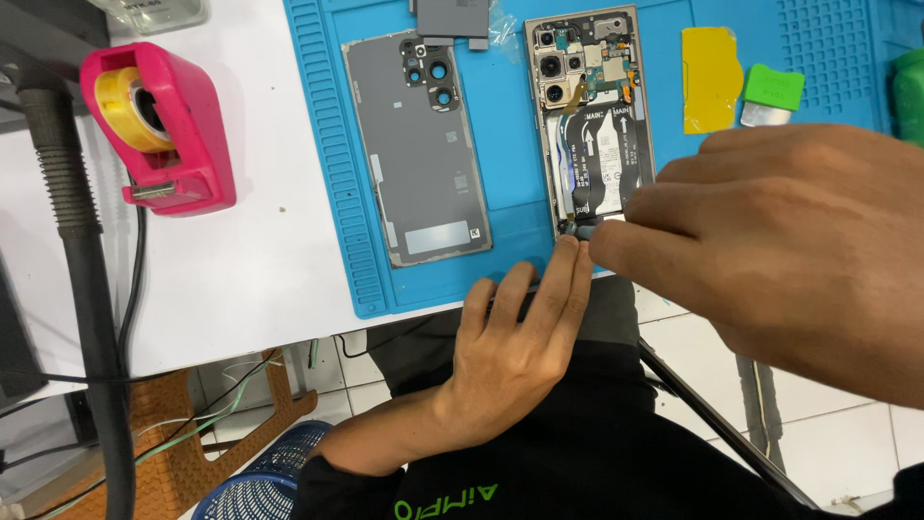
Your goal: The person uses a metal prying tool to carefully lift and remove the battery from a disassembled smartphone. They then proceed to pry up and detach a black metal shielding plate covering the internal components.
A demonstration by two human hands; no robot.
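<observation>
Brightness: bright, even daylight-like light over the whole bench.
Source: overhead, slightly far side; soft, no hard beam.
Shadows: faint, short ones under the left hand (510, 351) and beside the pink tape dispenser (159, 125).
Glare: white table (241, 270) nearly washed out; mild sheen on the grey back cover (419, 144).
Blur: right hand (770, 241), near and large, is soft.
Focus: open phone (592, 116) sharp.
Distortion: slight wide-angle bending at the left edge.

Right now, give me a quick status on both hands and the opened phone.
Left hand fingertips on opened phone lower edge. Right hand pinching there, tool unclear. Back cover alongside, apart. Nothing blocking.
</observation>
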